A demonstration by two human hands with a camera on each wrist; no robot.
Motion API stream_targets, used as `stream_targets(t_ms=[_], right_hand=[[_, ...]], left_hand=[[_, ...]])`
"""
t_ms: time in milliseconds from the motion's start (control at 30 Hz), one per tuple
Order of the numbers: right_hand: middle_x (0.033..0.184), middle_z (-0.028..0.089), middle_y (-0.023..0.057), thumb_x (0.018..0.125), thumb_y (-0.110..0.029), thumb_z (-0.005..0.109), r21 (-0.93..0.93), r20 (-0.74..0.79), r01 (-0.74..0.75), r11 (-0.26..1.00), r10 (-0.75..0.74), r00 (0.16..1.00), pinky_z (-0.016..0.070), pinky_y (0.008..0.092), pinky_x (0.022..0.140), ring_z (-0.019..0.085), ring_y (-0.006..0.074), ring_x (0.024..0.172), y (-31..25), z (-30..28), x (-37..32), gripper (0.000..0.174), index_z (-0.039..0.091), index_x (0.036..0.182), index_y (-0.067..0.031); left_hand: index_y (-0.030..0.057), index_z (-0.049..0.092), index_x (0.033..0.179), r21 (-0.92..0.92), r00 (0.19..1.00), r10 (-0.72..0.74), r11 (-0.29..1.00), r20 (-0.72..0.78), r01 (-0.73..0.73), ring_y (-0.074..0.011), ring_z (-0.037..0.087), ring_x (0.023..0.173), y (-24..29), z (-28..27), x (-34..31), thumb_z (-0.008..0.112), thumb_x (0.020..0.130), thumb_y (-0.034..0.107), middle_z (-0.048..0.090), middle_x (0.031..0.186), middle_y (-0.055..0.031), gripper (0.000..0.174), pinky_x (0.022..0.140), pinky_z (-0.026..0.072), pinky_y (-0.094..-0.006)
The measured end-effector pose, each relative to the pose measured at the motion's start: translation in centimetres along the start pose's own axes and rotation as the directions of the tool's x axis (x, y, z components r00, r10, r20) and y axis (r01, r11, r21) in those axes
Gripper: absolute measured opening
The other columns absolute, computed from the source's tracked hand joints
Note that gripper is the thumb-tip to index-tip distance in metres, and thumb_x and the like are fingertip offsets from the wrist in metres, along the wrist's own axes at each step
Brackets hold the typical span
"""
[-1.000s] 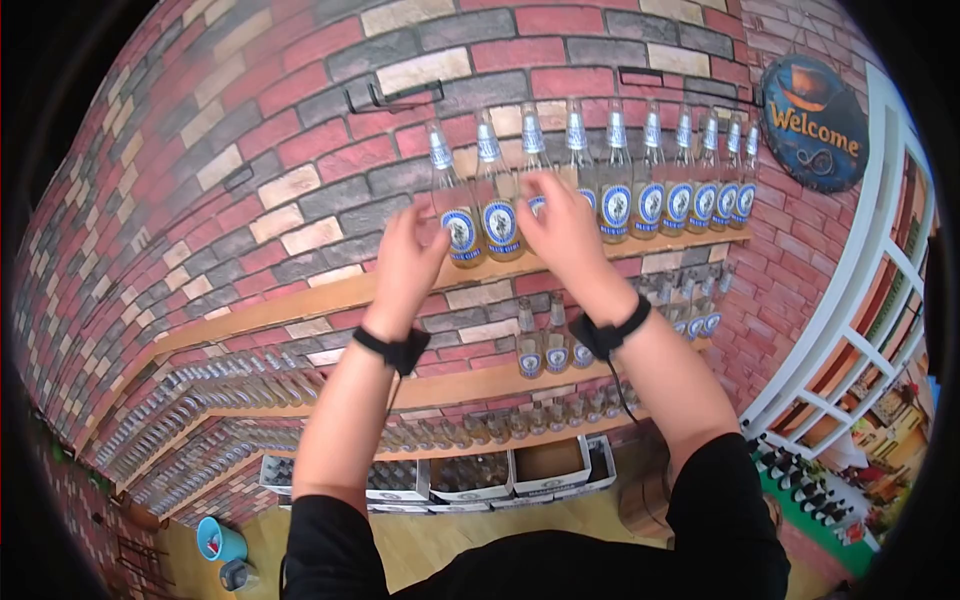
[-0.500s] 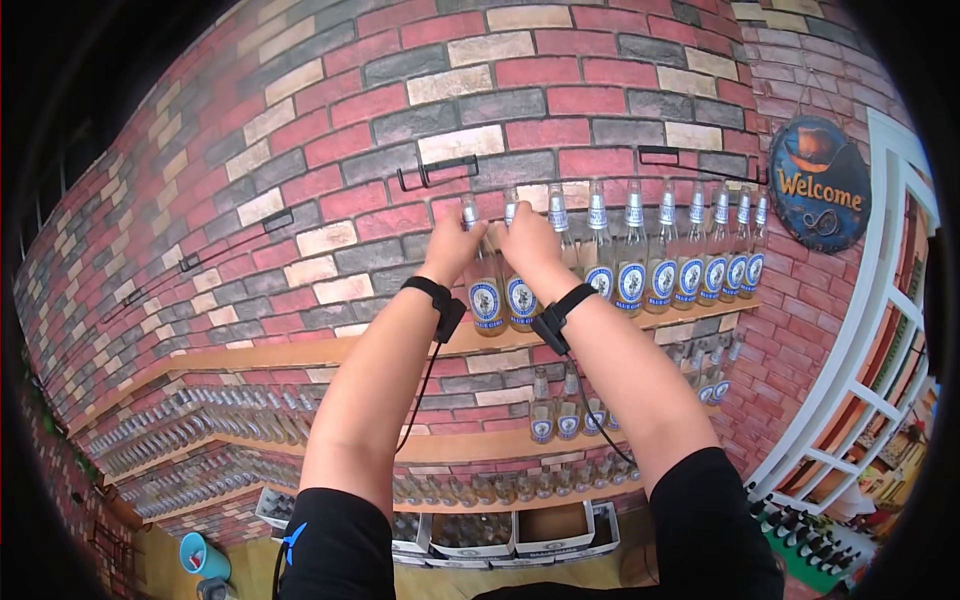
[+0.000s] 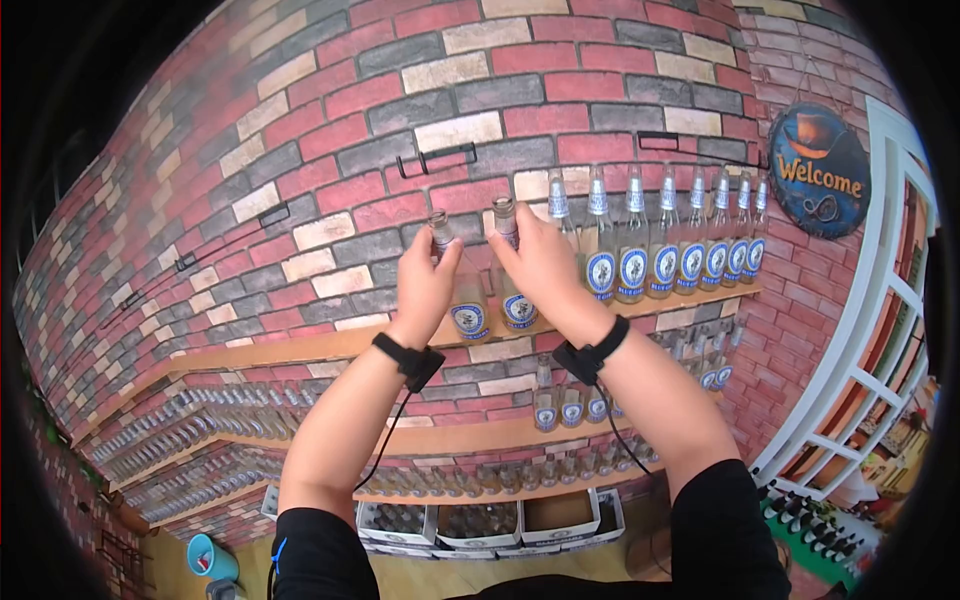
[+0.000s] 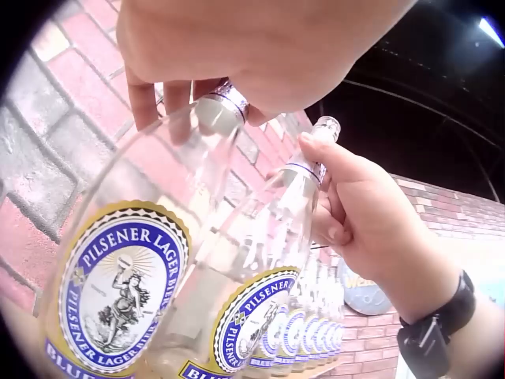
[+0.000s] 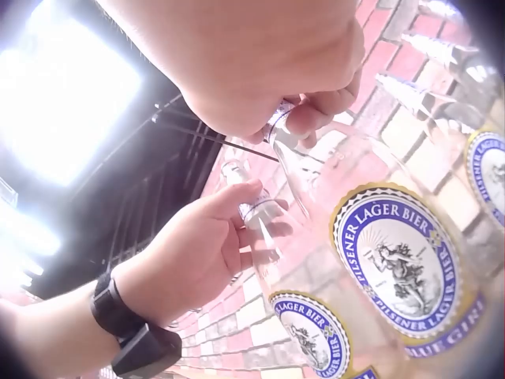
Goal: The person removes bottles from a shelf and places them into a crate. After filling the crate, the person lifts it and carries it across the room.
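Observation:
In the head view, my left hand (image 3: 427, 285) grips the neck of a clear glass bottle (image 3: 469, 318) with a blue-and-white label. Beside it, my right hand (image 3: 545, 262) pinches the neck of a second such bottle (image 3: 519, 308). Both bottles lean with their mouths tipped out from the wall. The left wrist view shows the left bottle's label (image 4: 126, 288) close up and the right thumb lying along the other neck. Whether the two bottle bases touch the shelf cannot be told.
More upright bottles (image 3: 633, 260) stand in a row to the right on the upper shelf (image 3: 280, 349). Black metal brackets (image 3: 437, 160) stick out of the brick wall above. Lower shelves hold many bottles, with boxes (image 3: 560, 513) beneath. A round sign (image 3: 818, 170) hangs at right.
Both hands have gone from reaching, to the necks, to holding them. Since half a second ago the two bottles have tilted outward and moved slightly left, away from the row.

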State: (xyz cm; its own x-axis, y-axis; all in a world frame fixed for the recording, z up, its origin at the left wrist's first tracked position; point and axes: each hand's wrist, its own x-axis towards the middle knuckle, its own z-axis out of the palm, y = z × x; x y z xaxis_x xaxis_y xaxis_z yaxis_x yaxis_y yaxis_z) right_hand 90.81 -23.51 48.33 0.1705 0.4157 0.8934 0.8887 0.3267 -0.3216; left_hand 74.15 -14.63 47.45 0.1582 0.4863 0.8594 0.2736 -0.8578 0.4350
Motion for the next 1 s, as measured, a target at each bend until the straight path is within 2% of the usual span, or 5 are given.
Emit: stream_targets(t_ms=[167, 400, 700, 800, 1000], right_hand=[[0.083, 0.067, 0.0215, 0.094, -0.029, 0.070, 0.192, 0.010, 0.111, 0.975, -0.115, 0.993, 0.0523, 0.0460, 0.064, 0.068, 0.0416, 0.076, -3.4, -5.5, -4.8, 0.035, 0.059, 0.111, -0.0004], [0.082, 0.064, 0.0175, 0.092, -0.023, 0.073, 0.301, 0.461, -0.300, 0.905, 0.137, 0.877, 0.0509, 0.0398, 0.063, 0.066, 0.0372, 0.072, -5.6, -8.5, -15.3, 0.033, 0.061, 0.110, 0.0015], [0.096, 0.065, 0.0132, 0.090, -0.022, 0.078, 0.208, 0.750, -0.665, 0.717, 0.319, 0.579, 0.0523, 0.0335, 0.064, 0.067, 0.0238, 0.072, 4.2, 7.1, -38.8, 0.046, 0.060, 0.124, 0.0035], [0.095, 0.065, 0.0133, 0.089, -0.018, 0.078, 0.142, 0.719, -0.737, 0.661, 0.443, 0.536, 0.0533, 0.0338, 0.065, 0.066, 0.0235, 0.071, 6.7, 12.5, -45.9, 0.040, 0.062, 0.121, 0.0020], [0.093, 0.066, 0.0135, 0.087, -0.015, 0.080, 0.096, 0.649, -0.727, 0.679, 0.511, 0.563, 0.0541, 0.0311, 0.061, 0.067, 0.0182, 0.066, 10.1, 20.2, -54.5, 0.034, 0.066, 0.114, 0.0008]], left_hand=[[-0.0002, 0.062, 0.102, -0.245, 1.000, -0.011, 0.969, 0.024, 0.016, -0.0123, 0.066, 0.078, 3.5, -5.8, -6.5, 0.073, 0.095, 0.011, 0.071, 0.086, -0.0082, 0.018, 0.068, 0.0531, -0.0290], [-0.0006, 0.066, 0.113, -0.207, 0.908, -0.283, 0.912, 0.308, 0.354, -0.0117, 0.067, 0.089, 2.2, -12.2, -19.8, 0.072, 0.093, 0.004, 0.072, 0.101, -0.0067, 0.021, 0.079, 0.0536, -0.0277], [0.0022, 0.071, 0.110, -0.054, 0.623, -0.585, 0.705, 0.519, 0.707, -0.0091, 0.064, 0.075, -12.7, -7.3, -41.3, 0.081, 0.088, 0.011, 0.071, 0.086, -0.0053, 0.026, 0.064, 0.0522, -0.0265], [0.0008, 0.071, 0.116, 0.101, 0.558, -0.642, 0.699, 0.526, 0.708, -0.0119, 0.070, 0.086, -17.0, -4.8, -45.6, 0.082, 0.088, 0.012, 0.074, 0.098, -0.0096, 0.032, 0.075, 0.0565, -0.0272], [-0.0005, 0.073, 0.115, 0.140, 0.599, -0.672, 0.708, 0.436, 0.693, -0.0242, 0.075, 0.091, -25.2, 0.2, -51.9, 0.085, 0.083, 0.013, 0.075, 0.104, -0.0177, 0.037, 0.077, 0.0596, -0.0332]])
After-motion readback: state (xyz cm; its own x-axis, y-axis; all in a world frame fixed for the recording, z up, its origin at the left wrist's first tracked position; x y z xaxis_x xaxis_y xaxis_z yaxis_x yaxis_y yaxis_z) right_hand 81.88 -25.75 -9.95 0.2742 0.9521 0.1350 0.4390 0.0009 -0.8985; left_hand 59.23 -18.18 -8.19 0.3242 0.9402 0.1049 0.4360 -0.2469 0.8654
